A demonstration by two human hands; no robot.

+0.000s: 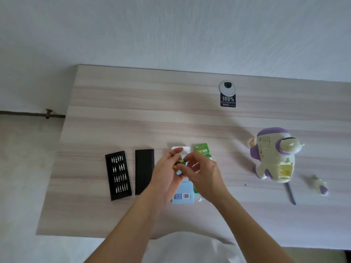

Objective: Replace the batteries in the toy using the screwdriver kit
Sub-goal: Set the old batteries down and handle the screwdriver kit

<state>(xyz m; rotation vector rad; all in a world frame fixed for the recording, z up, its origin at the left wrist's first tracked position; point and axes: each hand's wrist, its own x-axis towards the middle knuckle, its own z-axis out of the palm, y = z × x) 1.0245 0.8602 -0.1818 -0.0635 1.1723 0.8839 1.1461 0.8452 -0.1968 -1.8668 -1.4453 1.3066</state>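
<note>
Both of my hands meet over the middle of the table. My left hand [167, 173] grips green-and-gold batteries [179, 163], and my right hand [204, 172] pinches their upper end with its fingertips. Under the hands lies a light-blue battery pack card [183, 194], with a green battery pack [202, 149] beside it. The white-and-purple toy [273, 154] lies at the right with its yellow battery bay [284, 170] open. A screwdriver [290, 193] lies just below the toy. The black bit tray [118, 175] of the kit sits at the left, and its black sleeve [144, 170] is next to it.
A small white-and-purple piece [321, 186] lies right of the screwdriver. A tiny dark speck, maybe a screw [245, 185], sits left of the toy. At the back are a round cable grommet [227, 88] and a dark "100%" label [228, 100]. The table's near edge [95, 235] is close to my body.
</note>
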